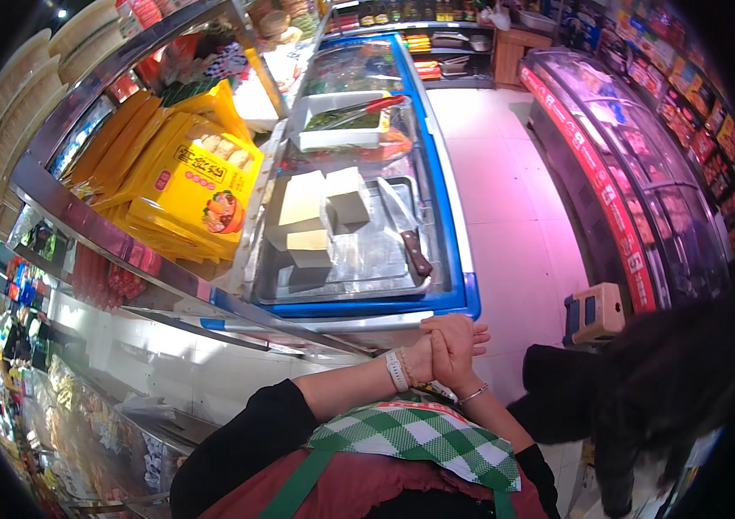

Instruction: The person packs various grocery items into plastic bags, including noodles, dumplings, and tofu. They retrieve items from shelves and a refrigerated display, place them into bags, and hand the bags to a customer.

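Observation:
My right hand (453, 350) is wrapped around my left hand (421, 358), just in front of the freezer's near edge. The left fingertips stick out to the right past the grip, slightly apart. Beyond them, a metal tray (367, 272) rests on a blue-framed chest freezer (448, 194). On the tray stand pale blocks that look like tofu: a long one (304, 198), a squarish one (348, 194) and a smaller one (309, 248). A kitchen knife (417, 252) with a brown riveted handle lies along the tray's right side, its handle towards me.
Tongs (367, 110) with red handles lie across a white tub (341, 139) of dark green food. Yellow printed packages (192, 188) fill a metal-framed shelf (114, 240) at left. A glass-topped display case (627, 162) stands at right. Close on my right is a person in dark clothing (653, 376).

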`<state>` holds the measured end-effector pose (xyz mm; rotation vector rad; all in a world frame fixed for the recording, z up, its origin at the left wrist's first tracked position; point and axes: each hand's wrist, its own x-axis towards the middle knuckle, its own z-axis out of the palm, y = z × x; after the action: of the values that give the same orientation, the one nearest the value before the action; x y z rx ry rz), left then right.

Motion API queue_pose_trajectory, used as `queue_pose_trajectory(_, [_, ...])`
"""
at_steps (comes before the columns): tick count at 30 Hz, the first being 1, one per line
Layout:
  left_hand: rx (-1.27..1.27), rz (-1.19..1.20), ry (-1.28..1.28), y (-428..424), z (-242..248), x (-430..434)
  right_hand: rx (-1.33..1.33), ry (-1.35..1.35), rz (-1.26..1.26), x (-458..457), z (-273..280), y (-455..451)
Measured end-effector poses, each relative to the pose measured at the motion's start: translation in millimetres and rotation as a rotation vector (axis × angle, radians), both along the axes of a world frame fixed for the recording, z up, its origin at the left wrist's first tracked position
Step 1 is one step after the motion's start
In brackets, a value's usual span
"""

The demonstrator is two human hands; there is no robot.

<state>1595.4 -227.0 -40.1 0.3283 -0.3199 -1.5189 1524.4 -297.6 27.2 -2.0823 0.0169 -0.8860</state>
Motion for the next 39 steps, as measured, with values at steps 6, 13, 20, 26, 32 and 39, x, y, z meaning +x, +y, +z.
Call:
queue_pose_trajectory(6, [0.48, 0.14, -0.002, 42.8, 48.6, 38.7, 0.091, 0.182, -0.249, 71.8, -32.8, -14.9])
queue_pose_trajectory(13, [0.598, 0.249, 0.063, 82.5, 41.5, 60.8, -0.246, 0.438, -0.353, 152.0, -50.7, -43.6])
queue_pose_trajectory(20, [0.565, 0.591, 0.318, 86.9, 28.8, 63.8, -0.152, 0.747, -0.193, 178.1, -50.8, -62.9])
queue_pose_trajectory(26, [0.662, 0.862, 0.448, 41.2, 23.5, 44.6, -0.043, 0.873, 0.064, 189.5, -45.1, -110.0])
queue_pose_trajectory(32, [0.772, 1.112, 0.495, -20.3, 26.2, 7.1, 0.138, 0.791, 0.256, 180.8, -48.4, -163.5])
queue_pose_trajectory(39, [0.594, 1.326, 0.676, -41.8, 17.6, -39.5, 0.263, 0.621, 0.354, 161.3, -36.8, -212.0])
